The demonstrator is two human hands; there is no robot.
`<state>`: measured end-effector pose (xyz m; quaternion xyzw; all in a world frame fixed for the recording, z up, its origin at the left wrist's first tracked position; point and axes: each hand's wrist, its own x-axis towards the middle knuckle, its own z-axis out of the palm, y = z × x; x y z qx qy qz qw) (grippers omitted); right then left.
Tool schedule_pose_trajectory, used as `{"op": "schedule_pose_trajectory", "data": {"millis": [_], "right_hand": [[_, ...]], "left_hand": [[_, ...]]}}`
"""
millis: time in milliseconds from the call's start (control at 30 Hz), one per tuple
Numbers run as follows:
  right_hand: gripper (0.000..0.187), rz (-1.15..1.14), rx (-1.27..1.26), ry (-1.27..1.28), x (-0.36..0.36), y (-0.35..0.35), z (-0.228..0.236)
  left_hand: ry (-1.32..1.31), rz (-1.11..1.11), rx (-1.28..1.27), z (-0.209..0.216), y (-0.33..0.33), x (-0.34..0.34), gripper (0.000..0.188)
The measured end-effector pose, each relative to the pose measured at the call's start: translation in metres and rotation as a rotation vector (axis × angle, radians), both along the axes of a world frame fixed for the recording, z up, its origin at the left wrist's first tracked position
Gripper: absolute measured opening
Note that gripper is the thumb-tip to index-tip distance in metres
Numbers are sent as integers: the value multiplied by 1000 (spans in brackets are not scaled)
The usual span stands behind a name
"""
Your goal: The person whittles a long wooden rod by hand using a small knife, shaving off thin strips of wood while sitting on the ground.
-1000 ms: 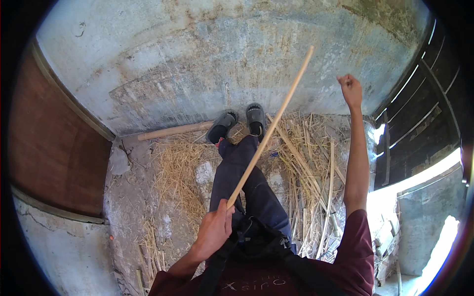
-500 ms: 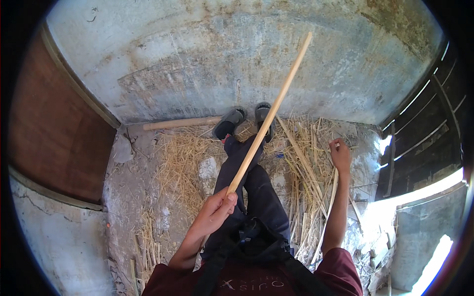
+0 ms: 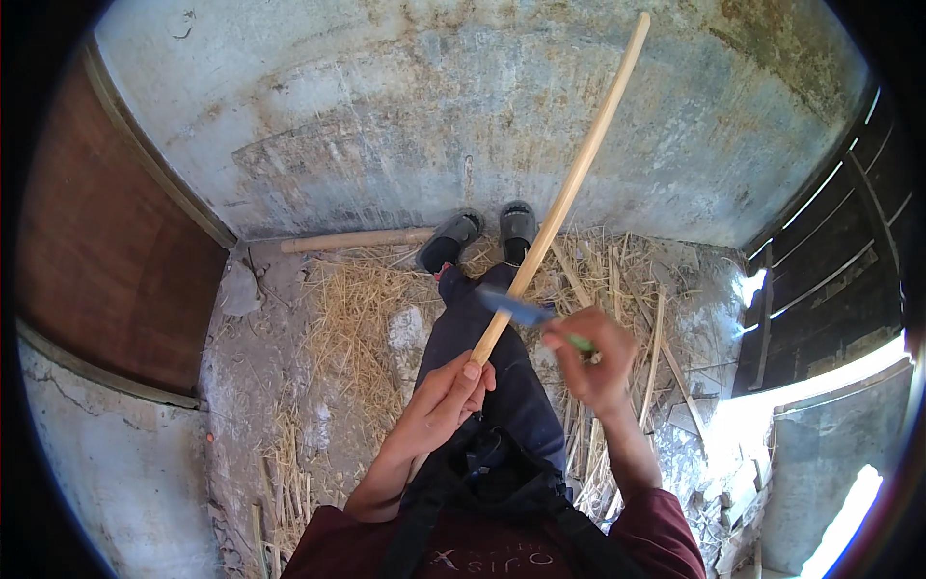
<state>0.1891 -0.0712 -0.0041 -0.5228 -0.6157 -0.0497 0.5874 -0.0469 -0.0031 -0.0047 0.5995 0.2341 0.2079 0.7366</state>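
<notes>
the left hand (image 3: 444, 405) is wrapped around the lower part of a long pale wooden stick (image 3: 576, 191), which slants up to the right over dark trousers (image 3: 447, 340), while the right hand (image 3: 600, 365) is clenched on a blurred, green-handled knife (image 3: 531, 312) crossing the stick just beyond the left.

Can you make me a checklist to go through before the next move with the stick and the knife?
1. Left hand gripping the stick: ok, near its lower end.
2. Right hand holding the knife: ok, by its green handle.
3. Left hand apart from the knife: ok, the blade crosses farther up.
4. Blade touching the stick: cannot tell, it's blurred.
5. Floor tidy: not ok, straw lies about.
</notes>
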Motion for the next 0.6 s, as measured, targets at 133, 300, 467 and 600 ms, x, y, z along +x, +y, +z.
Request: {"op": "schedule_pose_trajectory", "data": {"millis": [133,300,467,600], "right_hand": [[25,84,-37,-251,-26,-3,5],[24,118,-77,-172,-39,-1,2],[18,48,-28,-229,-42,-2,0],[19,41,23,-228,-38,-3,-5]], "left_hand": [[-34,45,140,-5,-4,3,44],[81,117,410,-10,-6,-2,29],[247,186,601,-1,-17,-1,26],[237,170,616,0,-20,0,29]]}}
